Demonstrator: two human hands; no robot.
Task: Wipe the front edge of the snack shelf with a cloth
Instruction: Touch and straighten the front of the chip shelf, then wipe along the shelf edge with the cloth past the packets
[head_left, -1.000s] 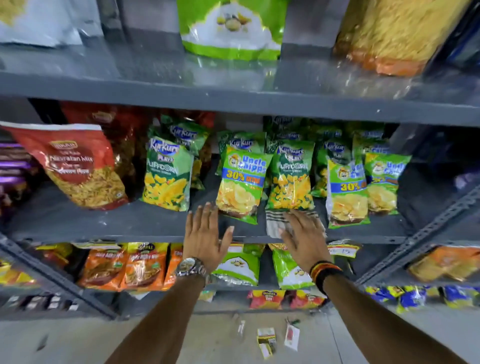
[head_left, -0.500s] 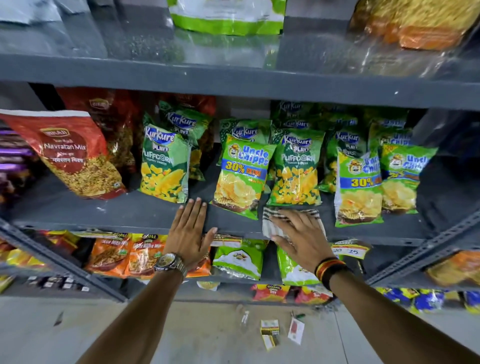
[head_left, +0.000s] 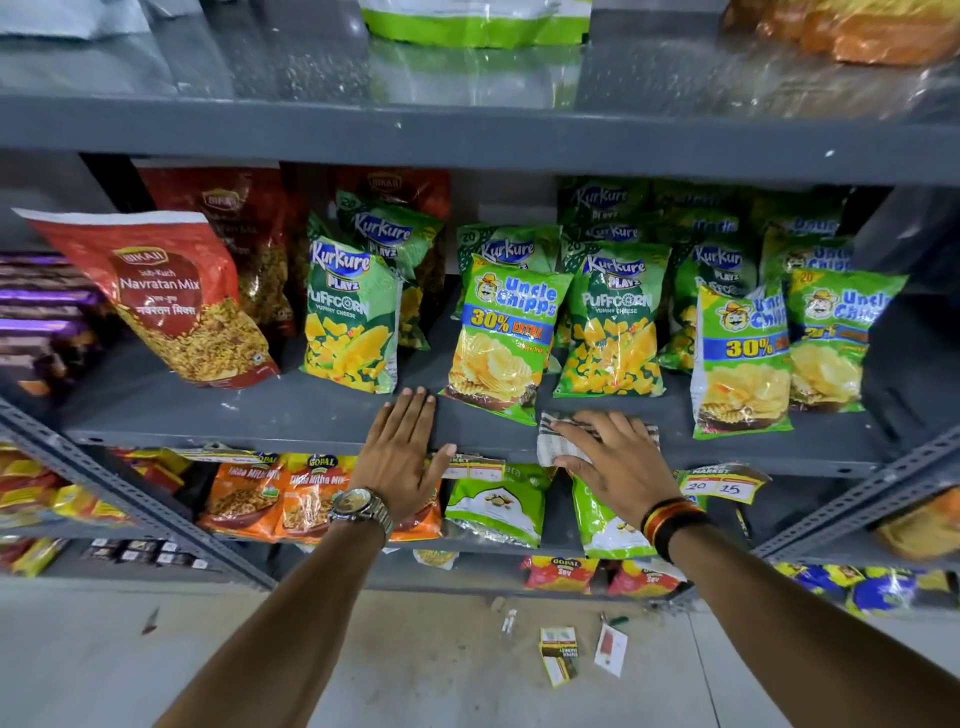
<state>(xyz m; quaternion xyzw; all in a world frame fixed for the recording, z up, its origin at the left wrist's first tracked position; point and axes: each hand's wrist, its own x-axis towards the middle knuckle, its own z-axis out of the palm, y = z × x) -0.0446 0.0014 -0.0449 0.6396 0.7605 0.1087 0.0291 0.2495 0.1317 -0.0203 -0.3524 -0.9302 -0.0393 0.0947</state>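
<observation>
Wiping under way: your right hand (head_left: 615, 457) presses the cloth (head_left: 558, 447) flat on the shelf (head_left: 260, 423) front edge, at 3 o'clock of your left hand (head_left: 402, 457), which rests open, bracing. Next, judge a steady sideways stroke, clear of packets.

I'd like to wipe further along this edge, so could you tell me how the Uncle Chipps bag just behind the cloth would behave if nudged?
The Uncle Chipps bag looks puffed, so probably light. It leans back on its bottom seam, so it may tip or slide on the shelf.
</observation>
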